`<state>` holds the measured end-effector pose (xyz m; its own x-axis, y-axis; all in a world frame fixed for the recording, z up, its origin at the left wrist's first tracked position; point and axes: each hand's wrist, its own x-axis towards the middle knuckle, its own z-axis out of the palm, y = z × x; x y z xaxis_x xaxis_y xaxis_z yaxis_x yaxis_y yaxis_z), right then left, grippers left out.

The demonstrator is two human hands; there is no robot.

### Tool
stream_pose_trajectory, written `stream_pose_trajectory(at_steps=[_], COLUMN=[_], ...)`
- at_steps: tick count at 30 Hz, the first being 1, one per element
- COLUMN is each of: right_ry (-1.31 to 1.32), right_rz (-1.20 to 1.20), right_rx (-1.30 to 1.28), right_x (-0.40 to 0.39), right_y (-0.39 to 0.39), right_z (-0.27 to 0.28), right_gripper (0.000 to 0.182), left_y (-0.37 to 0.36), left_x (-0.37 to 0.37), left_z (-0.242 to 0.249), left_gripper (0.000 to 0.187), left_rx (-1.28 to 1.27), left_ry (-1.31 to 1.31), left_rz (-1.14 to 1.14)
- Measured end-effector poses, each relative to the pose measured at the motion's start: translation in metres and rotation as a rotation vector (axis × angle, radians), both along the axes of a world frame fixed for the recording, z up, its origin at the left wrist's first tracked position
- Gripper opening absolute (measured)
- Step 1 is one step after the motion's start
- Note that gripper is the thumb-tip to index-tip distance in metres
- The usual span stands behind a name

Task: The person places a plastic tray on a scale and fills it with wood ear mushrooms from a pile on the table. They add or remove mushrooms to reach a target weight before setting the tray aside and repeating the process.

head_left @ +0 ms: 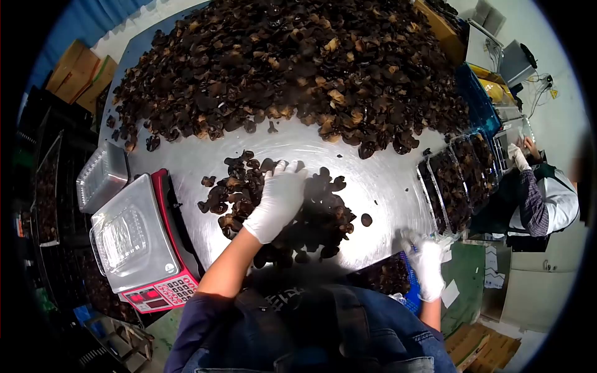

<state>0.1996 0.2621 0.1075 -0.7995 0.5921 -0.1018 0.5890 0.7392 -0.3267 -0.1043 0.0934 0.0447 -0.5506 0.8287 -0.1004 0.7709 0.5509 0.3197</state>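
The left hand [278, 199], in a white glove, lies flat with fingers spread on a small heap of dried mushrooms [311, 214] at the centre of the steel table [379, 180]. The pieces are dark brown to black, curled and wrinkled, some with paler undersides. The right hand [426, 264], also gloved, rests at the table's near edge beside a blue crate [398, 276]; whether it grips anything cannot be told. A far larger pile [292, 62] covers the table's far side. A scale [140, 245] carrying a clear tray [121, 236] stands at the left. Filled trays [457, 180] sit at the right, near a co-worker [541, 199].
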Motion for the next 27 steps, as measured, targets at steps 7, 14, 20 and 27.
stream_pose_trajectory(at_steps=[7,14,20,27], right_ry=[0.294,0.514,0.548,0.648], right_rz=[0.223,0.067,0.016,-0.459], right_rx=[0.154,0.256,-0.226,-0.631], right_x=[-0.098,-0.200,-0.159,-0.113], right_y=[0.001,0.059,0.046,0.019], right_z=[-0.060,-0.082,-0.075,-0.071], right_gripper=[0.044,0.033,0.014,0.014], left_y=[0.012,0.005,0.003,0.024], left_x=[-0.002,-0.003,-0.005,0.001], left_z=[-0.002,-0.008,-0.009,-0.012], left_gripper=[0.032,0.032,0.031,0.035], left_rx=[0.006,-0.049,-0.006,0.186], left_ry=[0.034,-0.010,-0.004,0.171], left_rz=[0.018,-0.034,-0.048,-0.027])
